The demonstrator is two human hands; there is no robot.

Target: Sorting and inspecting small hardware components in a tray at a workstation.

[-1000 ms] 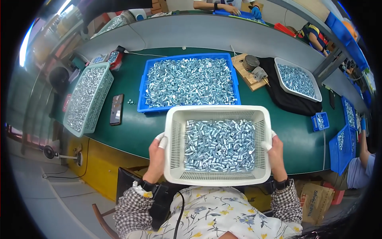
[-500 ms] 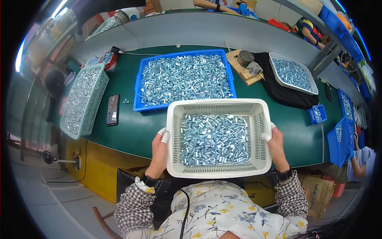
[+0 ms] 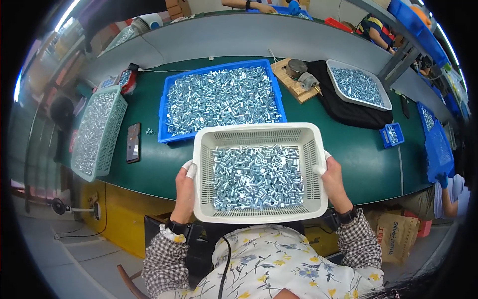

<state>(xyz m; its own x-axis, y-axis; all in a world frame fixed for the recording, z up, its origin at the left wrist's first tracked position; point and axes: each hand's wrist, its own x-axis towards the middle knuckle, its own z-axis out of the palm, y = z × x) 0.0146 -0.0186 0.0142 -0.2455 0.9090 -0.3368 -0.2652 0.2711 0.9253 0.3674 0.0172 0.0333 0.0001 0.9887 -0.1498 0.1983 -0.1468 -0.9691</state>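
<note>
Glossy green tabletop (image 3: 368, 167) supports a blue rectangular plastic tray (image 3: 163, 112). On the near side, a white slotted plastic basket (image 3: 261, 217) bearing small silvery metal cylinders (image 3: 259, 178) is between the left hand (image 3: 184, 193) and right hand (image 3: 334, 184), fingers clamped on its opposite ends.

Bright, tube light (image 3: 66, 15) upper left, fisheye-curved edges, black corners

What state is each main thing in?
White slotted basket: held, partly filled with metal parts
Left hand: gripping basket's left side
Right hand: gripping basket's right side
Large blue tray: loaded with parts
Pale green basket: holding parts
White tray: holding parts
Small blue bin: holding parts
Smartphone: lying flat
</note>
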